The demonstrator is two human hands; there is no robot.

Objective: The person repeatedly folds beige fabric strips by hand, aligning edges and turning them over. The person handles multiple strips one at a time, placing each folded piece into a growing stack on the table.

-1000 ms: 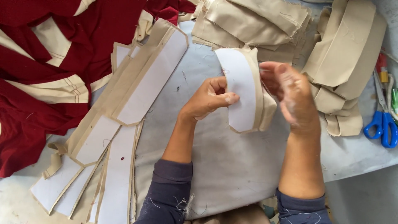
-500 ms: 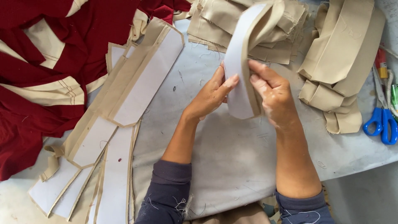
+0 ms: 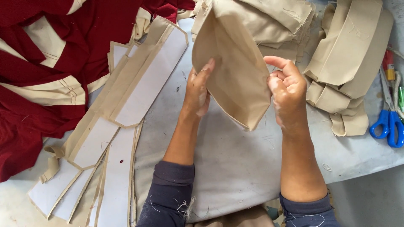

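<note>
A pointed beige fabric piece (image 3: 233,69) is held up above the grey padded work surface (image 3: 235,168), its tip pointing down between the two wrists and its broad end rising toward the far stacks. The left hand (image 3: 198,90) lies against its left edge, fingers extended and close together, pressing flat on the cloth; whether the thumb pinches from behind cannot be told. The right hand (image 3: 287,90) grips the right edge, fingers curled and closed on the fabric, the thumb raised clear above them. The step in hand appears to be shaping or turning the piece, working its edges and point while it is off the table. The next move would call for a steady hold at both edges and even tension toward the tip. Beyond the fingertips lies a stack of folded beige pieces (image 3: 273,21); right of the right hand, more beige folded strips (image 3: 349,63) and blue-handled scissors (image 3: 389,124); left of the left hand, long white-faced strips (image 3: 139,92) and red cloth (image 3: 46,63).
</note>
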